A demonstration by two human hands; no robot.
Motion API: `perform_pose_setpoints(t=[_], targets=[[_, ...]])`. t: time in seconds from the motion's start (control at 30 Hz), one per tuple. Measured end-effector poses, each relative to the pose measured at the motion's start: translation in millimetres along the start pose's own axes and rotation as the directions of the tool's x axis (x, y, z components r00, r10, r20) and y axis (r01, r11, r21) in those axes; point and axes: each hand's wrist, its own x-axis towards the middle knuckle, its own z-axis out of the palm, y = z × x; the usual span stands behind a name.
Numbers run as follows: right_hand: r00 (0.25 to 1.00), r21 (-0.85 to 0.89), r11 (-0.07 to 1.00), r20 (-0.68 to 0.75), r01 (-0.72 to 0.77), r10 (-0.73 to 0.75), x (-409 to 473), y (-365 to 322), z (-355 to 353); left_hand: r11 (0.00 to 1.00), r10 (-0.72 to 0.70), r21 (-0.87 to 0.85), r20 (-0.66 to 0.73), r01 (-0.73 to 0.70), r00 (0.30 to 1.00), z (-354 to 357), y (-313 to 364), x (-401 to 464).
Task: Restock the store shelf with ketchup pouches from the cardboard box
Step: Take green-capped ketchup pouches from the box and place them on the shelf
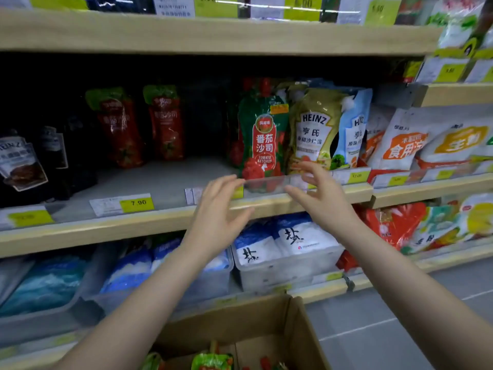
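A green-and-red ketchup pouch (262, 137) stands upright at the front of the middle shelf (149, 180), behind a clear plastic front rail (266, 184). My left hand (220, 209) and my right hand (320, 194) hover just in front of that rail, fingers spread and relaxed, holding nothing. The left fingertips touch or nearly touch the rail's left end. Two red ketchup pouches (120, 126) stand further back on the left. The cardboard box (266, 329) sits open below, with several ketchup pouches (212, 360) showing at its bottom edge.
Heinz dressing pouches (317, 129) stand right of the ketchup pouch, dark Heinz pouches (21, 161) at far left. White starch bags (405, 142) fill the right bay. Salt bags in clear bins (282, 244) sit on the lower shelf. Price tags (136, 202) line the shelf edge.
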Motion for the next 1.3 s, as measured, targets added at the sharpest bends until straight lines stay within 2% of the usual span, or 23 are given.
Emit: perform_pose_setpoints(t=[0.07,0.17,0.27,0.33,0.43,0.6,0.8,0.9,0.97,1.0,1.07,1.13,1.3], targets=[[0.999,-0.016,1.000,0.035,-0.014,0.015,-34,19,1,0.997,0.065,-0.046,0.073,-0.062,0.995,10,-4,-38],[0.982,-0.011,0.989,0.113,-0.150,0.150,-83,54,11,0.994,0.036,-0.108,0.230,-0.011,0.972,39,-18,-88],[0.943,-0.065,0.959,0.172,-0.276,0.284,-131,92,28,0.995,-0.024,-0.075,0.394,0.058,0.919,69,-37,-134],[0.924,-0.096,0.945,0.197,-0.314,0.327,-158,112,37,0.998,-0.030,-0.028,0.480,0.050,0.877,83,-47,-160],[0.900,-0.138,0.926,0.221,-0.353,0.376,-186,132,50,0.998,0.036,0.019,0.506,-0.053,0.862,100,-55,-185],[0.891,-0.103,0.945,0.314,-0.311,0.327,-218,140,68,0.996,0.057,-0.083,0.599,-0.008,0.799,133,-54,-217],[0.871,-0.146,0.909,0.262,-0.390,0.416,-224,146,74,0.985,-0.056,-0.061,0.772,0.161,0.634,171,-72,-235],[0.873,-0.129,0.910,0.255,-0.394,0.415,-223,145,75,0.969,-0.131,0.003,0.855,0.248,0.502,193,-79,-232],[0.875,-0.138,0.910,0.251,-0.391,0.414,-224,145,74,0.973,-0.140,0.045,0.896,0.227,0.422,209,-82,-232],[0.875,-0.149,0.909,0.250,-0.388,0.415,-224,145,74,0.976,-0.139,0.054,0.903,0.213,0.408,214,-83,-232],[0.871,-0.163,0.906,0.253,-0.390,0.421,-223,146,73,0.977,-0.142,0.058,0.894,0.207,0.424,222,-87,-231],[0.870,-0.161,0.904,0.248,-0.396,0.426,-224,147,74,0.970,-0.157,0.056,0.885,0.235,0.438,226,-91,-229],[0.865,-0.129,0.901,0.251,-0.414,0.434,-223,150,74,0.948,-0.127,-0.012,0.902,0.318,0.413,224,-96,-224]])
